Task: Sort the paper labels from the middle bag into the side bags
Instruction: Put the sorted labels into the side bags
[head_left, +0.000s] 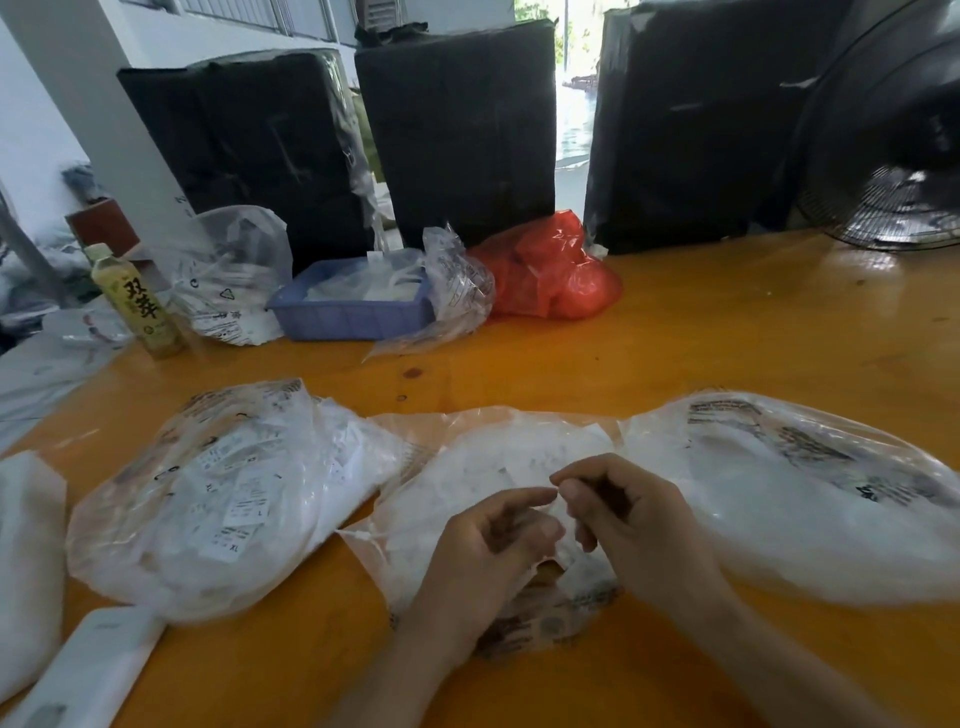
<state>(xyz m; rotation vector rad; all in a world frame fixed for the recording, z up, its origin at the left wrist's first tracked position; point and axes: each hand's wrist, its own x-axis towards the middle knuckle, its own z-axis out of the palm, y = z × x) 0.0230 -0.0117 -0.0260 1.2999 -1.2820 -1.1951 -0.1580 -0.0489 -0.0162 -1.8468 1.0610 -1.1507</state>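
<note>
Head view: three label-filled clear bags along the table's (675, 332) near edge, left bag (218, 499), middle bag (498, 467), right bag (810, 493); left hand (493, 545) and right hand (623, 514), fingers curled, over the middle bag, grip unclear.

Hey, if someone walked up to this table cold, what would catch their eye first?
Probably the left hand and right hand meeting over the middle bag, fingers pinching at something small and white. Next, the two bulging clear side bags flanking it on the orange table. Farther back, a red bag glows beside a blue basket.
</note>
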